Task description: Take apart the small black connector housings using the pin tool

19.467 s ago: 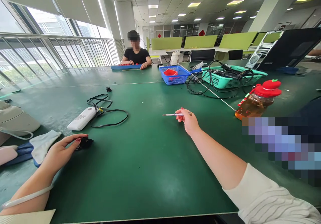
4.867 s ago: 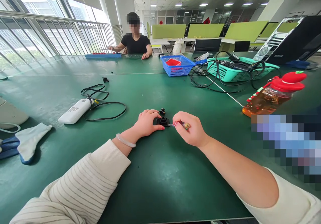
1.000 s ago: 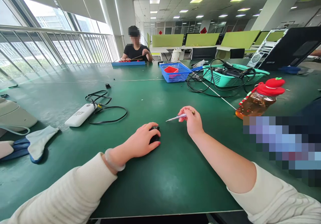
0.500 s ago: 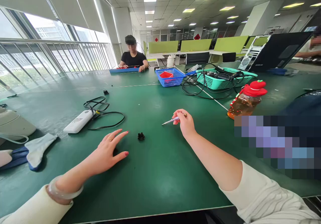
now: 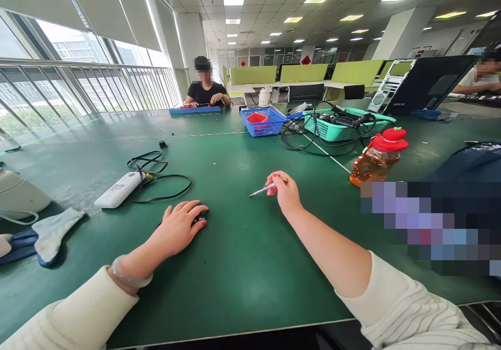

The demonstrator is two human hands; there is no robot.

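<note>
My left hand (image 5: 180, 227) has its thumb and fingers closed around a small black part (image 5: 200, 217), most of it hidden by the fingers. A little dark edge shows at the far side of that hand, too small to name. In my right hand (image 5: 287, 193) is a slim screwdriver (image 5: 270, 187) with a clear handle, its thin metal tip pointing left, a little above the green tabletop (image 5: 235, 266). A white power bank (image 5: 120, 189) lies beyond my left hand, with a looped black cable (image 5: 172, 176) beside it.
A blue basket (image 5: 263, 128) holding a red tray and a teal basket (image 5: 332, 130) with black cables stand farther back. A red-lidded bottle (image 5: 373, 164) is at right. Blue-and-white cloth (image 5: 58, 237) lies at left. A person (image 5: 205, 89) sits across the table.
My left hand has moved right and closed on the small black part, which lay uncovered on the table before. My right hand still holds the screwdriver in nearly the same place.
</note>
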